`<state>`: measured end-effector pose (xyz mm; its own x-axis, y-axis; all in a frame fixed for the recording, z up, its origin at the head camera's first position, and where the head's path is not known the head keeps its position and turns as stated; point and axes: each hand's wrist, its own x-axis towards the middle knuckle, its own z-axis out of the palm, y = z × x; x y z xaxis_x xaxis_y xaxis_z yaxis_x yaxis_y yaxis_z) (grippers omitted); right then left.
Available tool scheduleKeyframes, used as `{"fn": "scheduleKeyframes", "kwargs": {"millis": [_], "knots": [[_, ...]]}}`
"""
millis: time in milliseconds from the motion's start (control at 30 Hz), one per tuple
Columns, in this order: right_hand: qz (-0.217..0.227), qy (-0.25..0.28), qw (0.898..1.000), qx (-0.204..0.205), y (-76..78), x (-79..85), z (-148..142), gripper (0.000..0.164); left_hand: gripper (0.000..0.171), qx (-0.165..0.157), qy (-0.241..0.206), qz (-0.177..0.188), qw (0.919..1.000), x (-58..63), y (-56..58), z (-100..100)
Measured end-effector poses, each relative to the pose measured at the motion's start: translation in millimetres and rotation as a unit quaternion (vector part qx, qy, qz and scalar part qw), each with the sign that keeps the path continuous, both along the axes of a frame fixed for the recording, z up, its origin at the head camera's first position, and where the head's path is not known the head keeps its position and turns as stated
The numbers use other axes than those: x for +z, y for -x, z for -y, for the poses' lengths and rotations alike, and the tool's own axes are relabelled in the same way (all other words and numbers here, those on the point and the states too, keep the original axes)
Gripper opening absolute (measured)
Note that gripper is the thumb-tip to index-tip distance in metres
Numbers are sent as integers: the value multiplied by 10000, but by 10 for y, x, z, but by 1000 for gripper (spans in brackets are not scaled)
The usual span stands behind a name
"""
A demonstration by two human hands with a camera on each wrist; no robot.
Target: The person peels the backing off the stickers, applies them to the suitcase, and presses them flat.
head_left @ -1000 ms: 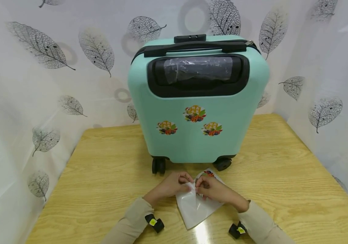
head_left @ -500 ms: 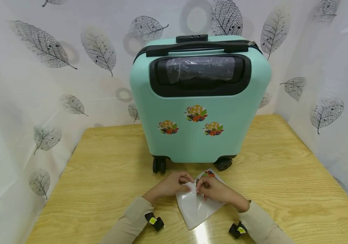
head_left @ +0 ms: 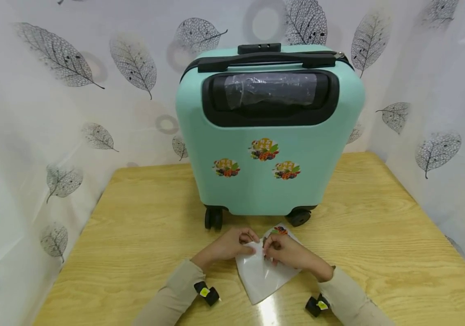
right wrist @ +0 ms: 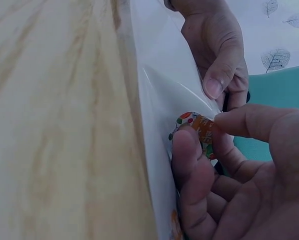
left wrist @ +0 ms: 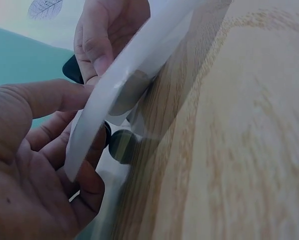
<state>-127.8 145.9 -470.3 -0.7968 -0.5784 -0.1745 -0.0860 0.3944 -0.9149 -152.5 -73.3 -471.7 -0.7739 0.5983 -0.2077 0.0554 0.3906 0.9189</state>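
Observation:
In the head view, my left hand (head_left: 232,244) grips the edge of a glossy white sticker sheet (head_left: 261,285), thumb on one face and fingers behind. The left wrist view shows this sheet (left wrist: 89,130) bent between thumb and fingers. My right hand (head_left: 289,252) is close beside the left, over the sheet. Seen from the right wrist, it pinches a round printed sticker (right wrist: 203,129), which is curled away from the sheet at least in part. Whether its far edge still touches the backing is hidden. Another fruit-printed sticker (head_left: 281,230) shows near the sheet's far corner.
Behind the hands a mint-green suitcase (head_left: 256,194) stands upright on black wheels (head_left: 213,218). Three round fruit stickers, including an upper one (head_left: 264,150), are on its front. The wooden table (head_left: 142,226) extends to both sides, with a leaf-patterned curtain (head_left: 134,113) around it.
The head view has shifted slightly, so the suitcase appears a little further right and higher. Both hands keep nearly the same position on the sheet.

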Motion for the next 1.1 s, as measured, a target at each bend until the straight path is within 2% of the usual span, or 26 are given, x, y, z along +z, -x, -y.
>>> {"fn": "scheduleKeyframes", "kwargs": {"millis": [200, 633, 1100], "knots": [[-30, -15, 10000, -20, 12, -11, 2, 16, 17, -13, 60, -128, 9999, -16, 17, 6], [-139, -97, 9995, -259, 28, -26, -19, 14, 13, -176, 585, -700, 9957, 1, 12, 47], [-156, -288, 9989, -326, 29, 15, -237, 15, 15, -201, 1022, -1168, 9877, 21, 19, 103]]}}
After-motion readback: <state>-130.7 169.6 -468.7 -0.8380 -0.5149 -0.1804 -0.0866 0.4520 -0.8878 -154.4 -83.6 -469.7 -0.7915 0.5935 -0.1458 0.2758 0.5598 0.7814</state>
